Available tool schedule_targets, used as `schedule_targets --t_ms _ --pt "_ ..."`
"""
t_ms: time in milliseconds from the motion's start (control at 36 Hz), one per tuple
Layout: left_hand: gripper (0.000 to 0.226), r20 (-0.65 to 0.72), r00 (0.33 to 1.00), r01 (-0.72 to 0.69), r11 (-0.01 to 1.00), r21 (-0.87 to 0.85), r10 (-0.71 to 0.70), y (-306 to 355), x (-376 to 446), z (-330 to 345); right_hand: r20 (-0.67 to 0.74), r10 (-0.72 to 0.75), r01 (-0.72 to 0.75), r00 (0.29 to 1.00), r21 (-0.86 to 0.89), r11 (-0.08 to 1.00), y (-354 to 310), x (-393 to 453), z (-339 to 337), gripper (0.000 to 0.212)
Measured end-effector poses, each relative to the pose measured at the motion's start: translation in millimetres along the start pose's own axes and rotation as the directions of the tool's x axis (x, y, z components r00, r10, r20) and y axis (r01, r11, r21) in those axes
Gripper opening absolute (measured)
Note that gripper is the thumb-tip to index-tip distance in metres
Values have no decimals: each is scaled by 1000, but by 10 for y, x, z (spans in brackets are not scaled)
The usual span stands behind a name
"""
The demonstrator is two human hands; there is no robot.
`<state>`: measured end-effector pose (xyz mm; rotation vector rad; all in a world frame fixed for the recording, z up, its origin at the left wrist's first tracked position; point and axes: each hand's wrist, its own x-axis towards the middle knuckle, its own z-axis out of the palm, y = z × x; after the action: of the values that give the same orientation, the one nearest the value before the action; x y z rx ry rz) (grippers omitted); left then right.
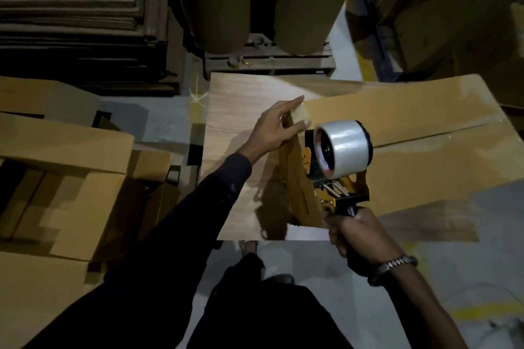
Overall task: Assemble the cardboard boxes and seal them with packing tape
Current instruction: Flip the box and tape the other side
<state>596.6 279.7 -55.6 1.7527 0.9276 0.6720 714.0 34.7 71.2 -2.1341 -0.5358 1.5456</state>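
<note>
A stack of flattened brown cardboard sheets (71,17) fills the far left corner, piled high in the gloom, and two tall brown paper rolls (261,0) stand on a wooden pallet (272,61) straight ahead. Nearer on the left, several made-up brown cardboard boxes (65,176) sit crowded together on the floor. In the middle is a pale wood-grain bench (235,167), and on it lies the large brown cardboard box being sealed (411,133), its two top flaps meeting in a seam that runs off to the right. The box's left end is just beside the person's hands and overhangs much of the bench.

The right hand (357,238), with a metal link bracelet (392,268) on the wrist, has its grip curled tight round the black handle of a yellow tape dispenser (334,178). The dispenser carries a fat roll of clear packing tape (344,149) and stands at the box's left end, over the seam.

The left hand (276,129), reaching from a dark sleeve, lies with fingers straight and loose over the top left edge of the box, pressing down a strip of clear tape there; its grip closes on nothing.
</note>
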Motion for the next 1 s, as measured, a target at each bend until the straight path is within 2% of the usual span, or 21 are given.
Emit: schedule_targets --t_ms 83,194,250,361,444,611,806,889,1000 --pt "69 -16 999 28 998 -51 -29 18 -25 14 -14 1 -1 1000 -9 1000 79 -132 5 43" --pt "70 -20 998 57 998 -2 -57 75 -69 35 -33 13 -13 999 -12 1000 194 -191 23 42" --pt "80 21 996 90 995 40 -91 128 -89 31 -39 26 -26 999 -11 1000 219 -196 35 43" --pt "113 166 969 162 977 138 -184 247 -152 30 -41 49 -48 998 6 999 207 -177 31 41" --pt "124 190 951 233 969 85 -246 293 -293 69 -34 37 -37 999 2 999 197 -197 26 36" --pt "115 180 940 322 927 -191 -289 381 -518 151 -27 -10 11 1000 33 999 267 -295 22 21" --pt "106 84 921 388 911 -139 -380 638 -587 307 -52 -81 85 995 89 992 332 -405 49 21" --pt "104 122 903 428 888 -167 -413 718 -636 329 -53 -89 93 995 86 992 409 -442 20 22" --pt "116 173 879 469 870 -150 -444 814 -652 274 -25 -89 91 996 66 994 552 -548 -36 23"
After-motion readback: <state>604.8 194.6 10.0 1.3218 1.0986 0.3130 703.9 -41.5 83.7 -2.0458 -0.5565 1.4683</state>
